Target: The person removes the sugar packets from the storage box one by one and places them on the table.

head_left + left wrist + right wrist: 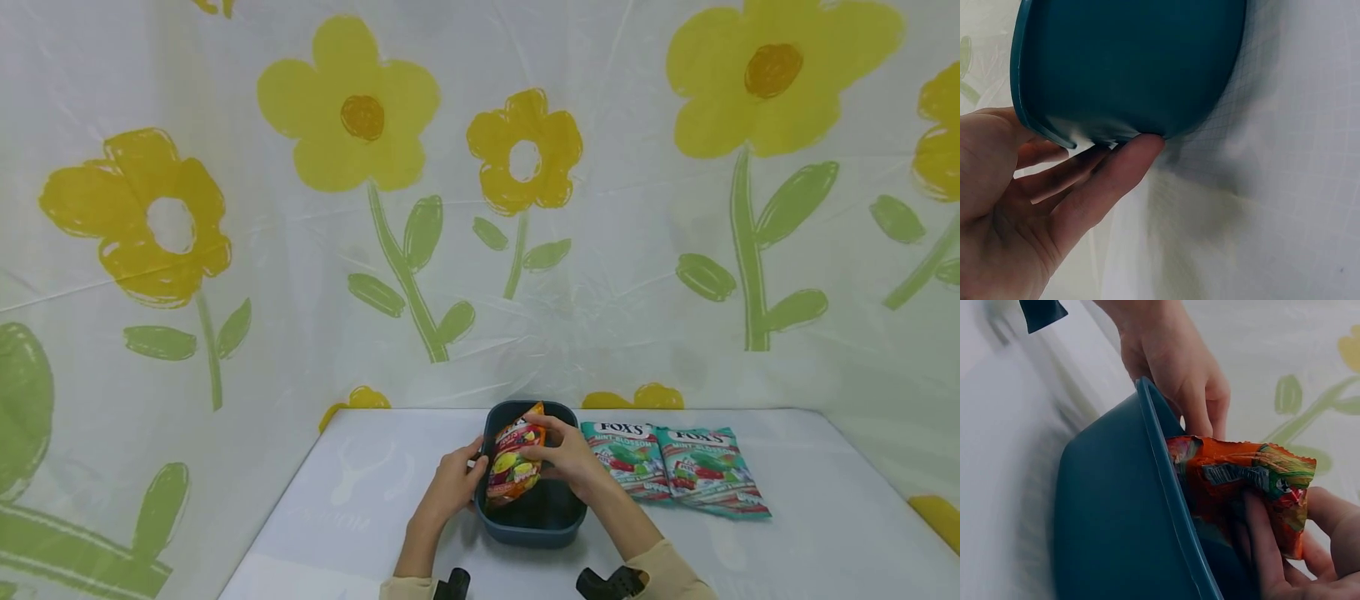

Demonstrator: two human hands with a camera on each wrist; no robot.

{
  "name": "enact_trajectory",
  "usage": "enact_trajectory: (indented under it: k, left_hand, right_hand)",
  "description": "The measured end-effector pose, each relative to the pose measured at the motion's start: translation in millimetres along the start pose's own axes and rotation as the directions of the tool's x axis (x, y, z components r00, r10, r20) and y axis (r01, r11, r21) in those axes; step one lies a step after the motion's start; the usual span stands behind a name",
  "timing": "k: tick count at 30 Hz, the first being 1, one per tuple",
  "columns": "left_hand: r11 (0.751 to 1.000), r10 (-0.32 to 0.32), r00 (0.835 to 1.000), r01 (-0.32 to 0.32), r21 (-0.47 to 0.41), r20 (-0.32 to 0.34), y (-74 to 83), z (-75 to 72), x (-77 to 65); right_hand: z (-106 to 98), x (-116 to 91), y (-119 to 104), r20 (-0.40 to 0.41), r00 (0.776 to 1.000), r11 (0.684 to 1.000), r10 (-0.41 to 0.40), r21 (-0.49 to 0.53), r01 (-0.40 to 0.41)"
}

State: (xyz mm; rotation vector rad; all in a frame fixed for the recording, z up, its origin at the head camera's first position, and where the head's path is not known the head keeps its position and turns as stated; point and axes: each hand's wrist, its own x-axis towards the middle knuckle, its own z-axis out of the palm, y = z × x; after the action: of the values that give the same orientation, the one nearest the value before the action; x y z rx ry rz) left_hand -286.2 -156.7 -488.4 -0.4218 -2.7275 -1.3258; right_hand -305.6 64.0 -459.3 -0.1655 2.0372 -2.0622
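A dark teal plastic bin (531, 533) stands on the white table. My left hand (454, 479) grips its left side; in the left wrist view, fingers (1124, 169) press along the outer wall (1129, 69) near the rim. My right hand (564, 454) reaches over the bin and pinches an orange and red candy bag (513, 467) printed with fruit. In the right wrist view the bag (1235, 472) is tilted, its lower end inside the bin and its upper end sticking out past the rim (1169, 481).
Two green Fox's mint candy bags (626, 460) lie side by side to the right of the bin, near my right forearm. Behind the white table (337, 500) hangs a curtain (450, 250) with yellow flowers.
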Motion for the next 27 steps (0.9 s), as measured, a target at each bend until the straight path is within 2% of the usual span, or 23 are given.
enact_trajectory:
  k: [7, 19, 27]
  left_hand:
    - [0.999, -0.034, 0.999, 0.034, -0.035, 0.009, 1.6, 0.9, -0.5]
    - [0.999, -0.030, 1.000, 0.030, -0.017, 0.001, 4.0, 0.8, -0.5]
    - [1.000, 0.002, 1.000, -0.002, -0.022, -0.005, 3.0, 1.0, -1.4]
  right_hand:
    - [-7.2, -7.2, -2.0, -0.013, 1.000, 0.999, -0.017, -0.043, 0.017]
    - [-21.0, -19.0, -1.8, -0.011, 1.000, 0.999, -0.016, -0.034, 0.015]
    - [-33.3, -23.2, 1.5, 0.003, 0.999, 0.998, -0.034, -0.046, 0.034]
